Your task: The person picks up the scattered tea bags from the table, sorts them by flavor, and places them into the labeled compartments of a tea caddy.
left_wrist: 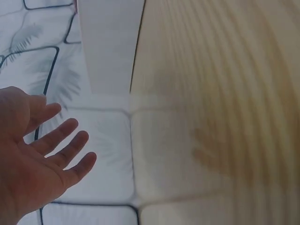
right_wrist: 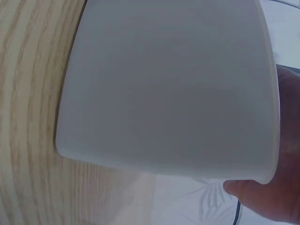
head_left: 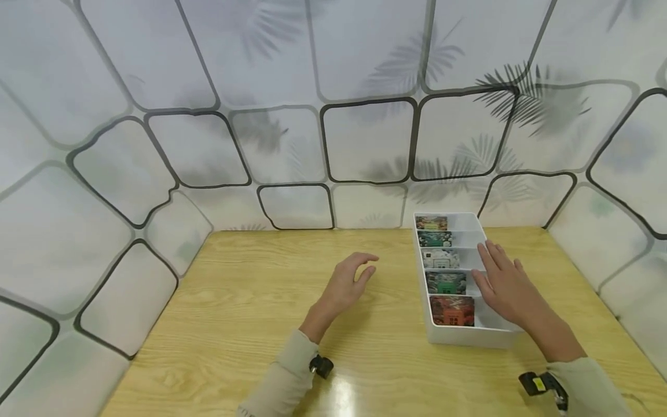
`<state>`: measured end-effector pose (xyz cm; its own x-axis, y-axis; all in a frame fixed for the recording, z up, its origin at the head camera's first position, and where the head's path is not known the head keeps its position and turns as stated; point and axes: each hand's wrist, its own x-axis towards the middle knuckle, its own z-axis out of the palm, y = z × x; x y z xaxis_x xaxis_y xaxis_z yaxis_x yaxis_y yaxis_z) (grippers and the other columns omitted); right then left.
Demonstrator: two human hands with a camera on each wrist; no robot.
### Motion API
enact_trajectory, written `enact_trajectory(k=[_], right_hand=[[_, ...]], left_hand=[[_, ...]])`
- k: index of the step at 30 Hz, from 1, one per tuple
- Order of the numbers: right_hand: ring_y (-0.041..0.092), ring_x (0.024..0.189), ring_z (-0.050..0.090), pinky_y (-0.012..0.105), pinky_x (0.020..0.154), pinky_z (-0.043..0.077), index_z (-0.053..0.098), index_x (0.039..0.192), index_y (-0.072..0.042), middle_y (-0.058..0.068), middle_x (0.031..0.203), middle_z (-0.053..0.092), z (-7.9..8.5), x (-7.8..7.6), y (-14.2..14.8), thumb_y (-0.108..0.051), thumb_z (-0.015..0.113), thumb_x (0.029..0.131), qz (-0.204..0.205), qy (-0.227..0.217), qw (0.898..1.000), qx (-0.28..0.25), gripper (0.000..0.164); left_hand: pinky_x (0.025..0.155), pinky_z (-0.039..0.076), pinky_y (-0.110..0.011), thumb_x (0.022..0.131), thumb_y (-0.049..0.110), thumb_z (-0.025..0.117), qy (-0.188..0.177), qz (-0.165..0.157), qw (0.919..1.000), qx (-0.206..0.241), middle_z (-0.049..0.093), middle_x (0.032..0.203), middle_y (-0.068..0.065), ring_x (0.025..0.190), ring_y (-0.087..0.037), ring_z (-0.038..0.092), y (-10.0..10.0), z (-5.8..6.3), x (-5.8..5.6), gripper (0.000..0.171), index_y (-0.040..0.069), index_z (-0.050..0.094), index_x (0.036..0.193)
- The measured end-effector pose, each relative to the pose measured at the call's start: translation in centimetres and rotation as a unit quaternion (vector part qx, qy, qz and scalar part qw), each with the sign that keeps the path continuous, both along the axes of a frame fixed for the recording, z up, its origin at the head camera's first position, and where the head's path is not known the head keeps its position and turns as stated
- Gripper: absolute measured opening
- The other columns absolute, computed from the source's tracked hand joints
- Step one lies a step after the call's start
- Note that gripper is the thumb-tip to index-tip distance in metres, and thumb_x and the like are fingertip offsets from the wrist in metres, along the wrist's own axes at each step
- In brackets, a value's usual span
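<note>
A long white divided box [head_left: 466, 336] stands on the table, with one row of compartments running away from me. In its left half stand several printed cards: a red one [head_left: 452, 311] in the nearest compartment, then a green one [head_left: 446, 283], a white one [head_left: 440, 258], a dark green one [head_left: 435, 238] and an orange one [head_left: 431, 223]. My right hand [head_left: 508, 284] lies over the box's right rim, fingers extended and no card in them. Left of the box, my left hand [head_left: 341, 285] hovers empty over the table, its fingers loosely bent and spread in the left wrist view.
The wooden table [head_left: 234, 307] extends left of the box. A patterned curtain-like wall [head_left: 365, 145] closes off the back and both sides. Small black cameras [head_left: 321, 366] are strapped to both wrists. The box's plain end wall [right_wrist: 168, 89] fills much of the right wrist view.
</note>
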<state>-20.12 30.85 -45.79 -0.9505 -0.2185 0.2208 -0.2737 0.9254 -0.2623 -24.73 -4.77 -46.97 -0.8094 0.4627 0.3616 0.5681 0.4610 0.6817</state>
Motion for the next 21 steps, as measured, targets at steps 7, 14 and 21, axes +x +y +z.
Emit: enact_trajectory(k=[7, 14, 21], right_hand=[[0.056, 0.146, 0.021, 0.078, 0.107, 0.019, 0.019, 0.159, 0.009, 0.036, 0.160, 0.023, 1.1, 0.3, 0.6, -0.032, 0.042, 0.111, 0.004, -0.001, 1.000, 0.004, 0.067], [0.055, 0.148, 0.018, 0.079, 0.107, 0.018, 0.019, 0.161, 0.005, 0.035, 0.162, 0.021, 2.1, -0.3, 1.0, -0.037, 0.039, 0.112, 0.005, -0.003, 1.000, 0.028, 0.068], [0.055, 0.148, 0.017, 0.078, 0.108, 0.017, 0.019, 0.161, 0.005, 0.034, 0.163, 0.018, 3.0, -1.5, 1.1, -0.037, 0.034, 0.113, -0.007, -0.005, 0.999, 0.051, 0.066]], left_hand=[[0.115, 0.034, -0.056, 0.112, 0.033, 0.043, 0.013, 0.024, 0.9919, -0.124, 0.040, 0.159, -0.017, 0.146, -0.037, 0.037, -3.6, 1.2, -1.1, 0.048, 0.007, 0.048, 0.152], [0.118, 0.020, -0.064, 0.113, 0.041, 0.034, 0.023, 0.067, 0.9739, -0.216, 0.018, 0.169, -0.017, 0.153, -0.041, 0.019, -7.0, 2.2, -2.3, 0.058, 0.009, 0.031, 0.162], [0.120, 0.011, -0.065, 0.111, 0.052, 0.026, 0.000, 0.134, 0.9482, -0.288, 0.005, 0.172, -0.010, 0.157, -0.037, 0.002, -10.6, 4.0, -2.9, 0.064, 0.020, 0.018, 0.166]])
